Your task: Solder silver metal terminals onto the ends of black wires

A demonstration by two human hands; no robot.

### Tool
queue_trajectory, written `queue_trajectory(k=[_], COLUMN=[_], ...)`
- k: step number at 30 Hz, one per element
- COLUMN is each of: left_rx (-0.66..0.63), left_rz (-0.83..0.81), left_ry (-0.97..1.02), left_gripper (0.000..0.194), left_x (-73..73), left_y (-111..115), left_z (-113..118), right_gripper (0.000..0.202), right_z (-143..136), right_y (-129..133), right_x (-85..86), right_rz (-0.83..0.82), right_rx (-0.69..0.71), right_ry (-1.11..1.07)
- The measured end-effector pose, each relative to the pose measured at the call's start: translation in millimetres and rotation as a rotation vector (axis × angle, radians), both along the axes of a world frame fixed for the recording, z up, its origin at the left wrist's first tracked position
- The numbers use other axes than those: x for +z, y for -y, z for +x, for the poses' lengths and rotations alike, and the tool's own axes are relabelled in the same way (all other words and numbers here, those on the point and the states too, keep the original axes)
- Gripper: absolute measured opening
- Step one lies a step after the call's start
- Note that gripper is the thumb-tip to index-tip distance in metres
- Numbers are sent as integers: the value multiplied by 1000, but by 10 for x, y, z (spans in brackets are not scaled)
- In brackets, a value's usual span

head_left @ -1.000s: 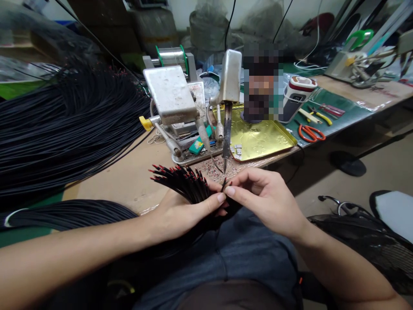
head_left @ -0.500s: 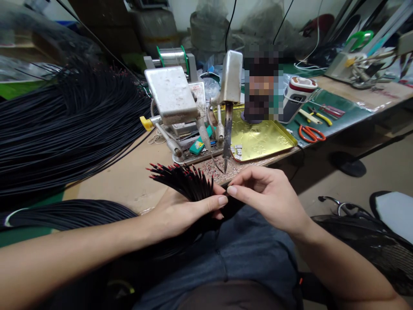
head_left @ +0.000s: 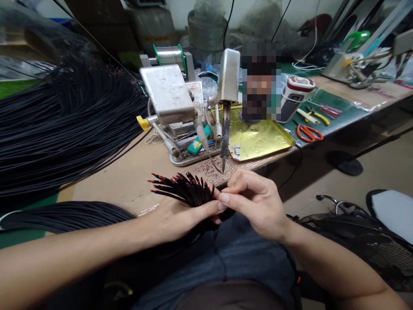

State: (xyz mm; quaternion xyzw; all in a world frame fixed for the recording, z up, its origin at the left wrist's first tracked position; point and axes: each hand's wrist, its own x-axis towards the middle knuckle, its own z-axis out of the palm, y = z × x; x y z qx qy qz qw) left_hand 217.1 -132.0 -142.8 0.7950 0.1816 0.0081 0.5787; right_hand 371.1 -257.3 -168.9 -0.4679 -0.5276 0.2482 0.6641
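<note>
A bundle of black cables (head_left: 190, 189) fans out from my left hand (head_left: 183, 217), their stripped ends showing red wire tips. My left fingers wrap round the bundle, with the thumb lying across its front. At the right edge of the bundle, my right hand (head_left: 254, 200) pinches thumb against forefinger on what looks like a single black cable, mostly hidden by the fingertips. Just beyond both hands, a soldering iron (head_left: 225, 129) points down from its stand, with a thin solder feed tube (head_left: 203, 135) beside it.
A solder spool (head_left: 171, 58) stands behind the soldering stand. Small metal connectors (head_left: 237, 149) lie on a gold tray (head_left: 261, 137). Orange-handled scissors (head_left: 309, 132) and yellow-handled pliers (head_left: 318, 116) lie further right. A large heap of black cables (head_left: 64, 125) covers the left of the bench.
My right hand has moved slightly left and is now against the left thumb and the bundle. The bundle sits a little lower in view. The camera has shifted slightly.
</note>
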Motion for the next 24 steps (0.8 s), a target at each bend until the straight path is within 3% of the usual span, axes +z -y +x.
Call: queue_trajectory(k=[3, 7, 9, 12, 16, 24], left_rx=[153, 264, 246, 210, 168, 135], left_rz=[-155, -230, -246, -301, -308, -112], left_ry=[5, -44, -61, -51, -48, -127], left_gripper=[37, 41, 39, 38, 40, 43], left_x=[-56, -112, -112, -95, -80, -33], left_y=[22, 46, 55, 64, 52, 27], left_z=[7, 12, 11, 8, 9, -23], right_gripper=[13, 5, 8, 17, 26, 14], right_z=[185, 633, 830, 990, 977, 845], right_y=[-30, -169, -270, -411, -529, -553], right_x=[38, 33, -24, -113, -157, -211], right_rz=[-39, -104, -129, -180, -306, -401], right_rx=[-39, -463, -568, -551, -563, -662], right_ry=[53, 356, 512, 627, 767, 787])
